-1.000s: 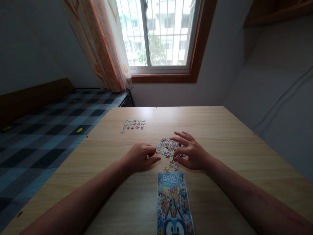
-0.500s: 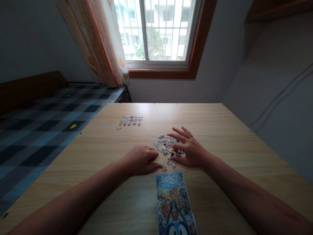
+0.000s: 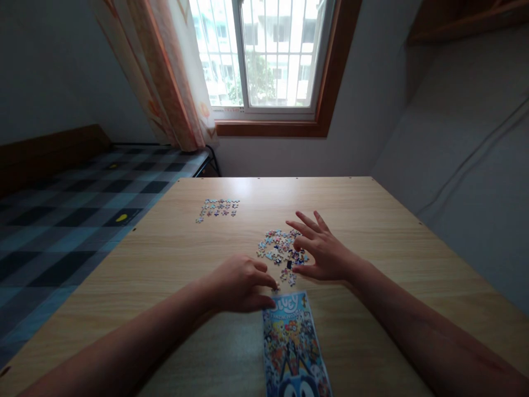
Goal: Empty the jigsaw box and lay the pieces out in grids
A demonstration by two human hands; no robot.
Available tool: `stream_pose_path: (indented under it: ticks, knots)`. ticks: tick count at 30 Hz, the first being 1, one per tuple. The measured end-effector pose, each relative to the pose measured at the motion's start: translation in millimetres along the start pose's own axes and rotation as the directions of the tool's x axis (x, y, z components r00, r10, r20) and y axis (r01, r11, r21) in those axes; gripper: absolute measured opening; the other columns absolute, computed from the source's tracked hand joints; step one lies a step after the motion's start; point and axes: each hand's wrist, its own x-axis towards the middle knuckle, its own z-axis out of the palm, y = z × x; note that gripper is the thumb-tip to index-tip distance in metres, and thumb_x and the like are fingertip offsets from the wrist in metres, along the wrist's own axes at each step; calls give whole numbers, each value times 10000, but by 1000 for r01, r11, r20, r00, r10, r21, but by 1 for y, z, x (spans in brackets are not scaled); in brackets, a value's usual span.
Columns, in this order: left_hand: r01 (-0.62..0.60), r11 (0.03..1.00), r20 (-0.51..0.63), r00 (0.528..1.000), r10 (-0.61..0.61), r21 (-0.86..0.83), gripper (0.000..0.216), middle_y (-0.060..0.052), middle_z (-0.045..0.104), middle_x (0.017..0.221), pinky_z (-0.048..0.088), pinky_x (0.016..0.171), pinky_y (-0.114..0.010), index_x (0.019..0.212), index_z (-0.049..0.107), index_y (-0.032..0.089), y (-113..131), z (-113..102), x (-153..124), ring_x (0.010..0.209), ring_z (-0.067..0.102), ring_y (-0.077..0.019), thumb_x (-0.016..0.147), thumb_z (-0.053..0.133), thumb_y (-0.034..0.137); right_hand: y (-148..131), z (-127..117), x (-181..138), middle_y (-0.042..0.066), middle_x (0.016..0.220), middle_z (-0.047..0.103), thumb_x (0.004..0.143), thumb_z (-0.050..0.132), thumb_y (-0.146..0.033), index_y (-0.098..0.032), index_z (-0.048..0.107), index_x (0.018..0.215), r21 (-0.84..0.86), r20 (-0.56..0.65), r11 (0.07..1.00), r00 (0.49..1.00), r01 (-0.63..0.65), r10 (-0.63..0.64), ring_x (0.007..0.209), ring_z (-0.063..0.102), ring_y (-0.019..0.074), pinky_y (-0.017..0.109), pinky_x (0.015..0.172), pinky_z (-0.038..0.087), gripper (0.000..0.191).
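Note:
My left hand [image 3: 243,284] hovers low by the near end of the loose puzzle pieces, thumb and index finger apart. Its index fingertip reaches a small puzzle piece [image 3: 276,287], partly hidden by the finger, and the thumb tip overlaps the top left corner of the Bluey puzzle picture [image 3: 294,344]. My right hand [image 3: 324,251] is open at the right side of the puzzle pile [image 3: 276,242], fingers spread. Close to its thumb tip lies a dark puzzle piece [image 3: 289,264]; I see nothing held there.
Several puzzle pieces stand in rows [image 3: 221,208] at the far left of the wooden table [image 3: 165,275]. A bed with a checked cover [image 3: 78,204] adjoins the table's left side. Beyond the far edge are a curtain [image 3: 161,71] and a barred window [image 3: 276,55].
My left thumb and index finger have spread apart, the thumb coming down over the picture's corner. My right fingers have spread a little wider. The view has shifted slightly.

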Motion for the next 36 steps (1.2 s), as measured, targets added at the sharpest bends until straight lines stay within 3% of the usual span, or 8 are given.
stream_pose_path:
  ticks: [8, 13, 16, 19, 25, 32, 36]
  knots:
    - [63, 995, -75, 996, -57, 74, 306, -21, 685, 745, 421, 538, -267, 1097, 741, 280, -9, -5, -2, 570, 589, -126, 952, 545, 464, -3, 4, 1, 112, 1592, 348, 796, 727, -563, -216, 580, 958, 32, 41, 999, 999, 1, -2, 1535, 114, 337, 649, 1216, 22, 411]
    - [25, 991, 1, 1000, -26, 128, 313, -30, 672, 779, 425, 551, -272, 1155, 714, 297, 1, -4, 2, 601, 591, -142, 947, 542, 455, -9, 3, 2, 108, 1599, 336, 825, 702, -524, -217, 572, 956, 67, 40, 998, 999, 22, -24, 1535, 118, 336, 654, 1216, 44, 358]
    - [66, 981, 40, 996, -74, 181, 325, -33, 670, 811, 434, 560, -278, 1194, 686, 294, 4, -3, 3, 617, 603, -151, 959, 528, 453, -5, 2, 1, 92, 1576, 383, 892, 624, -387, -216, 568, 942, 69, -24, 997, 999, -29, 30, 1533, 144, 313, 642, 1216, 95, 187]
    - [103, 973, 16, 994, -108, 206, 383, -48, 680, 862, 450, 579, -289, 1299, 618, 279, 6, -2, 3, 644, 611, -163, 979, 493, 449, 6, 4, -2, 88, 1523, 460, 892, 557, -238, -209, 574, 915, 60, -163, 990, 977, -126, 135, 1520, 198, 302, 631, 1206, 156, 40]
    - [44, 977, 56, 997, -57, 208, 398, -58, 654, 907, 450, 593, -292, 1334, 582, 283, 13, -2, 5, 670, 583, -164, 1000, 456, 458, 18, 17, -2, 57, 1438, 544, 802, 514, -93, -210, 640, 828, 75, -331, 981, 923, -179, 194, 1486, 288, 288, 611, 1194, 204, 174]
    - [-15, 983, 76, 997, 1, 185, 318, -45, 598, 829, 422, 575, -288, 1126, 686, 285, 13, -7, 4, 640, 533, -154, 1003, 442, 447, 20, 21, -2, 59, 1407, 564, 780, 532, -84, -219, 685, 814, 97, -351, 976, 911, -193, 215, 1459, 334, 295, 609, 1168, 267, 207]
    - [-3, 984, 65, 998, -8, 177, 387, -54, 621, 888, 446, 607, -304, 1319, 588, 289, 15, -5, 5, 701, 570, -179, 981, 484, 448, 21, 19, -2, 64, 1400, 566, 793, 538, -93, -220, 695, 827, 113, -346, 977, 914, -182, 211, 1451, 343, 293, 583, 1156, 293, 205]
